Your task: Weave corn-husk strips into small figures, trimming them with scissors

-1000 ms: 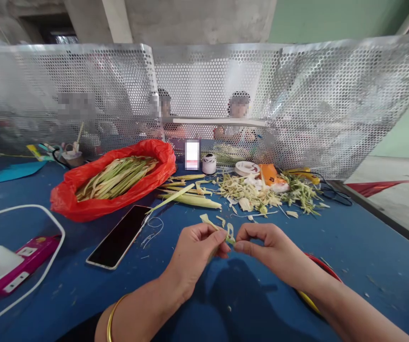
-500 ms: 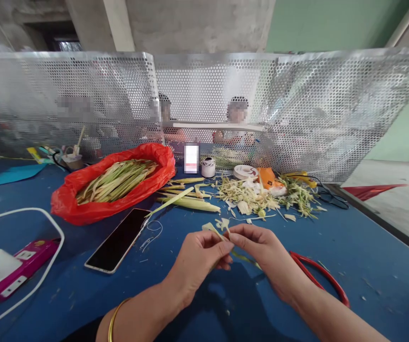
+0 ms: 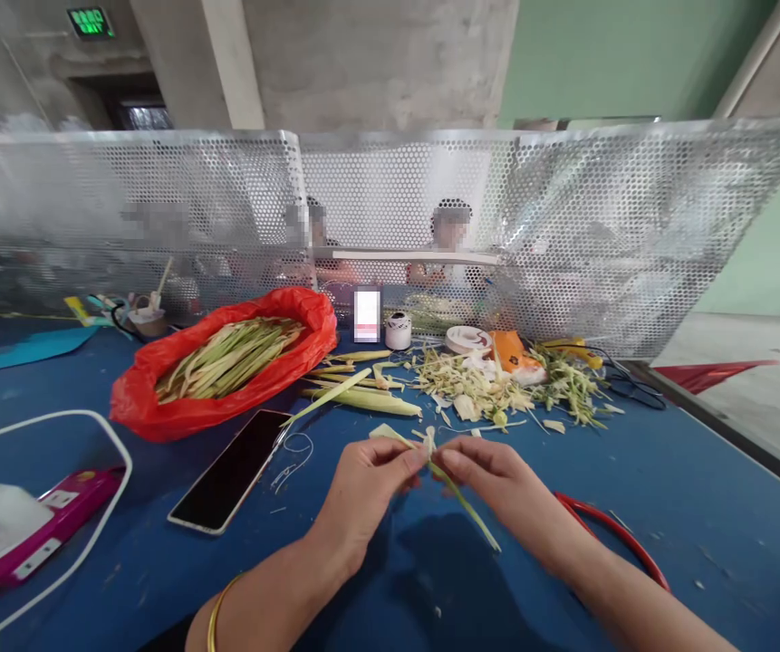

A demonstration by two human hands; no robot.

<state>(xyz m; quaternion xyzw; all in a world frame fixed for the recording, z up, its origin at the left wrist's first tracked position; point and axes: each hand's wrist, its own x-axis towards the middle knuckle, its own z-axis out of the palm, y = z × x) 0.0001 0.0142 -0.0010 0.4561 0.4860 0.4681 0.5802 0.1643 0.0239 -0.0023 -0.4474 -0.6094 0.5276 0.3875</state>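
My left hand (image 3: 361, 484) is closed in a pinch on a pale green leaf strip (image 3: 469, 514) that looks like corn husk. One end of the strip hangs down slanting between my hands; a whitish folded piece sticks up above the fingertips. Against the left hand, my right hand (image 3: 502, 475) has its thumb and forefinger together at the same folded part. What lies right between the fingertips is partly hidden. Beyond both hands lie husk-like leaves (image 3: 372, 401) and a heap of pale scraps (image 3: 475, 385).
A red plastic bag (image 3: 135, 398) holds many leaf strips. Around it are a black phone (image 3: 230, 471), a magenta power strip (image 3: 81, 493), a thread spool (image 3: 399, 331) and a tape roll (image 3: 467, 340). Red-handled scissors or pliers (image 3: 624, 534) lie near my right forearm. A perforated metal screen (image 3: 390, 186) stands behind.
The leaf strip's hanging end has come into fuller view, pointing down toward me. My fingertips have shifted slightly around the folded part. The camera view has tilted up a little.
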